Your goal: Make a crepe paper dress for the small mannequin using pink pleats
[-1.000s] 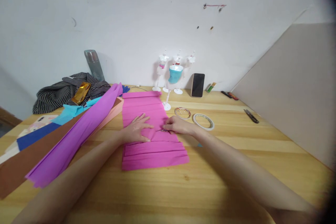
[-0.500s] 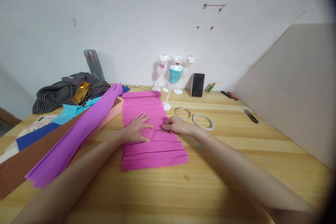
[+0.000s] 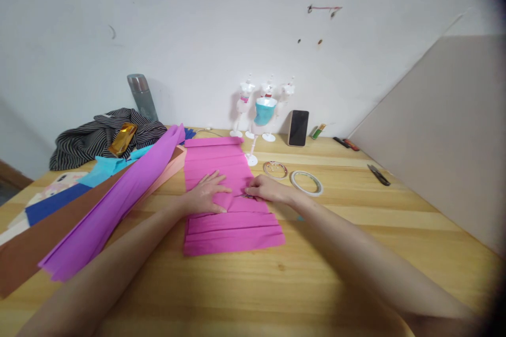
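No visible shift past second; work seemingly paused. Left hand [image 3: 205, 195] spread on pink sheet [image 3: 233, 237]; right hand [image 3: 267, 188] gripping metal tool [image 3: 243, 196].

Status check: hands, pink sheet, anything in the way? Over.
Left hand spread flat on pink sheet. Right hand closed on small metal tool. Sheet creased, lying on table. White tape ring near right hand.

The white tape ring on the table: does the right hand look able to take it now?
Probably yes: the white tape ring lies uncovered near the right hand, though that hand holds a small metal tool, which may need setting down first.
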Tool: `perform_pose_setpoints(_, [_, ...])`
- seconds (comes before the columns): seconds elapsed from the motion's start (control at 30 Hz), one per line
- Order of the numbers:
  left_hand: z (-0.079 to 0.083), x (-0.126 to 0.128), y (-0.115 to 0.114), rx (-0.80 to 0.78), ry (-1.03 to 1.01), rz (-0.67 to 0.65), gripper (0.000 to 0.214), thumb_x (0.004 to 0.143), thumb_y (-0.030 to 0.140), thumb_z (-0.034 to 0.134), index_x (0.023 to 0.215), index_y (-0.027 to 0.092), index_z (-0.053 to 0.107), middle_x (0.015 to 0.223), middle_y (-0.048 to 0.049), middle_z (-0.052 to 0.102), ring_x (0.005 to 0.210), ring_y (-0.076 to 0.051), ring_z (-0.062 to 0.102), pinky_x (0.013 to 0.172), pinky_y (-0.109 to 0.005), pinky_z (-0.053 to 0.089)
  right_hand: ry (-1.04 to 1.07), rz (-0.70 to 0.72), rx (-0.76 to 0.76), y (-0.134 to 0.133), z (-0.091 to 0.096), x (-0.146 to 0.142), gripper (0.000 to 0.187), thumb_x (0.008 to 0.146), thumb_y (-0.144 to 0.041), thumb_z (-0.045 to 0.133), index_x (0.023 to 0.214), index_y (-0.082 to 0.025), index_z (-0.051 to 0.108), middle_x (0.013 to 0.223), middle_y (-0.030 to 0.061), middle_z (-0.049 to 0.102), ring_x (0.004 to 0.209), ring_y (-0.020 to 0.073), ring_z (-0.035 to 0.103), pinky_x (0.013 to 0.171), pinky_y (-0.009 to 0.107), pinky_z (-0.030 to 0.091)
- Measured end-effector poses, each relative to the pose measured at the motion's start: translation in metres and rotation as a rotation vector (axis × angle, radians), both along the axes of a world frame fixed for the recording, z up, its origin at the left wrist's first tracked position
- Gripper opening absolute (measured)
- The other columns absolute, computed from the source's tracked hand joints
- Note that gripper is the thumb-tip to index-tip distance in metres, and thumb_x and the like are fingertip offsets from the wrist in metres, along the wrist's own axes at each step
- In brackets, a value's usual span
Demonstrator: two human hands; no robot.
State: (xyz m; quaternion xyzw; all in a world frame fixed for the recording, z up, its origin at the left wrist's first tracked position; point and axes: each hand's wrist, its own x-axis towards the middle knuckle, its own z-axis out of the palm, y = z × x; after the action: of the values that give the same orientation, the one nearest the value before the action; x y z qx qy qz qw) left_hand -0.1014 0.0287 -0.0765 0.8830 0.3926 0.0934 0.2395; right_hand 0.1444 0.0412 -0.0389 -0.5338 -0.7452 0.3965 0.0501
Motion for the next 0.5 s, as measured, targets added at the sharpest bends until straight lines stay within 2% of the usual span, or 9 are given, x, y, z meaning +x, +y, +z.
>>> perform_pose_setpoints(0.27, [-0.0005, 0.0001, 0.0007, -0.012, 0.002, 0.000, 0.067, 0.071, 0.048, 0.074, 0.130, 0.021, 0.057, 0.155, -0.0148, 0.027, 0.146, -0.034, 0.009, 0.116, -0.053, 0.011, 0.017, 0.016, -0.008, 0.0022, -0.0038, 0.0024, 0.035, 0.073, -0.046, 0.057, 0.054, -0.018, 0.049, 0.047, -0.0039, 0.046, 0.045, 0.0089, 0.035, 0.049, 0.025, 0.028])
perform_pose_setpoints(0.5, [-0.0064, -0.0014, 0.0026, 0.008, -0.012, -0.009, 0.066, 0.072, 0.050, 0.073, 0.130, 0.022, 0.057, 0.155, -0.0141, 0.028, 0.146, -0.033, 0.010, 0.116, -0.053, 0.010, -0.003, 0.008, 0.007, 0.0036, -0.0069, 0.0021, 0.033, 0.075, -0.045, 0.057, 0.056, -0.017, 0.052, 0.049, -0.0032, 0.047, 0.046, 0.0096, 0.037, 0.049, 0.026, 0.028])
